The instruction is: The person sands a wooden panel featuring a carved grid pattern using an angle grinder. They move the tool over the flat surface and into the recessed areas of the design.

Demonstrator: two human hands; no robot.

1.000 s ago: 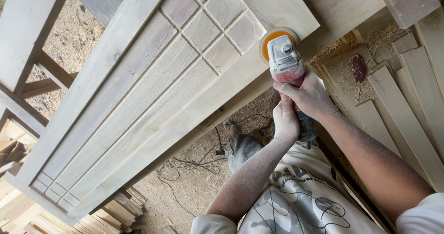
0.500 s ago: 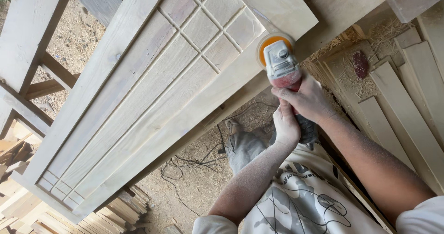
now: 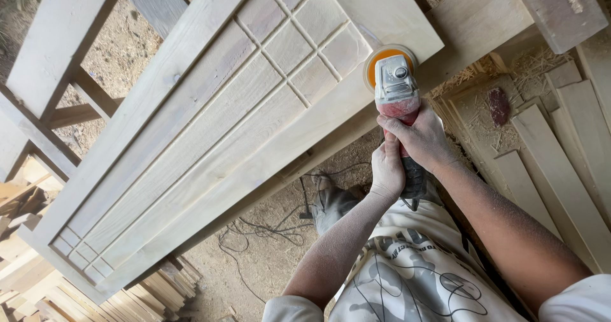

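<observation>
Both hands are wrapped tight around an angle grinder [image 3: 396,93], one behind the other. The right hand [image 3: 421,139] is closed around the red part of the body just behind the grey head, knuckles up. The left hand [image 3: 387,168] is closed on the dark rear handle, nearer the person's chest. Neither hand shows any open fingers.

The grinder's orange sanding disc [image 3: 380,57] sits flat on the near right corner of a pale wooden door panel [image 3: 210,137], on the plain frame just right of the small carved squares. The panel lies slanting from far right down to near left, over a wooden trestle frame [image 3: 44,74].

Against the picture half a second back, the disc has slid a little to the right and farther out along the frame edge, towards the corner, and both hands have gone with it, grips unchanged. A second ago it stood almost where it is now.

To the right lie loose wooden slats [image 3: 560,163] among shavings. Below, a black cable [image 3: 261,230] trails on the dusty ground beside the person's shoe [image 3: 332,201].
</observation>
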